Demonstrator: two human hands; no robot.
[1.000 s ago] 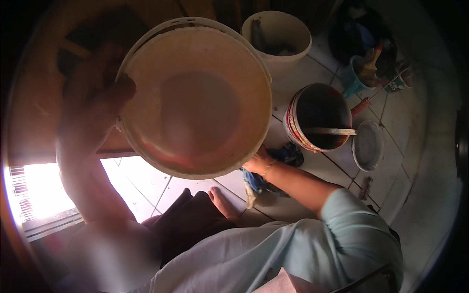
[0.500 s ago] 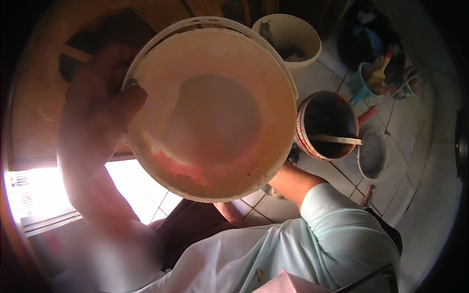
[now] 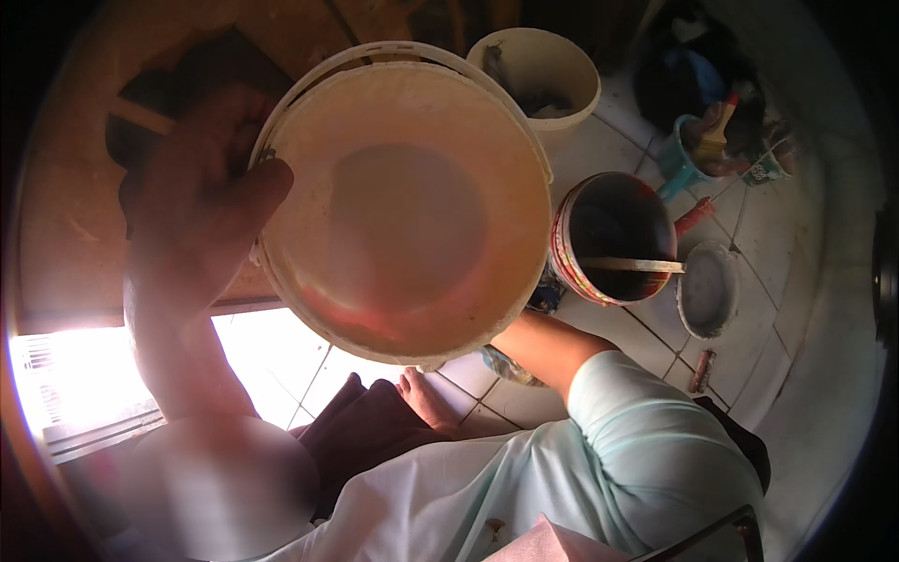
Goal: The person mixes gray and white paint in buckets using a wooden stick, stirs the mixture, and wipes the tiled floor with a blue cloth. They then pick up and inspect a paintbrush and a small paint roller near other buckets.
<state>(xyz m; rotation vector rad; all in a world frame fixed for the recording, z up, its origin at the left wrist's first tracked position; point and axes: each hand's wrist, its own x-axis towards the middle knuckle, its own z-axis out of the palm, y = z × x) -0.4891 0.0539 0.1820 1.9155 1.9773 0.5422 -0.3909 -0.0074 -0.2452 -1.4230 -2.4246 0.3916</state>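
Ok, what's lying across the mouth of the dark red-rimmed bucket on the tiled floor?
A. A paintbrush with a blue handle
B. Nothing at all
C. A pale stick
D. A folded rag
C: a pale stick lies flat across the open top of the dark bucket, running from its middle to its right rim, beside the big bucket that the left hand grips by the rim.
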